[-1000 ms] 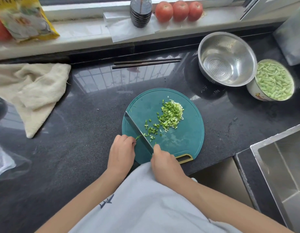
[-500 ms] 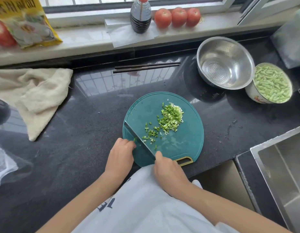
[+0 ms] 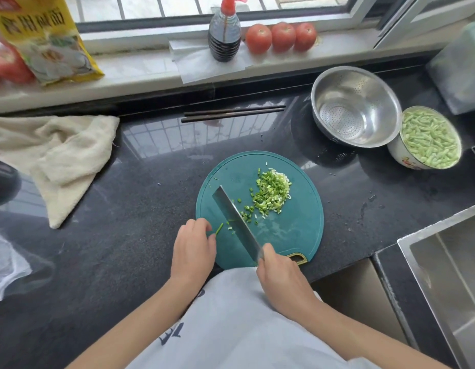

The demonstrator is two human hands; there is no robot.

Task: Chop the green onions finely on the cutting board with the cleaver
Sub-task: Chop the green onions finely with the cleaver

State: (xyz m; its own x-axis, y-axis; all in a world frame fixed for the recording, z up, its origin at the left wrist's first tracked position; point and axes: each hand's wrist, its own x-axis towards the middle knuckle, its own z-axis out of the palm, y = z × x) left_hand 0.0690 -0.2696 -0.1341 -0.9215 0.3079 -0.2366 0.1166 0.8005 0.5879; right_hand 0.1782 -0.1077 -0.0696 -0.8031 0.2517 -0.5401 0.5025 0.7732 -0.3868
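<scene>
Cleaver (image 3: 235, 218) now tilted, label unreadable

Both bare forearms reach forward from the bottom edge. The left hand (image 3: 194, 250) lies knuckles-up, fingers curled under, fingertips pinching a thin green onion stub (image 3: 219, 228). The right hand (image 3: 280, 275) is fisted in a closed grip around the handle of the steel cleaver (image 3: 235, 218), knuckles up, just right of the left hand.

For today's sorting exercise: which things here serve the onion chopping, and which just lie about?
In use: cleaver, cutting board, green onions, right hand, left hand.
Lying about: towel, colander, chopsticks, tomatoes, sauce bottle.
</scene>
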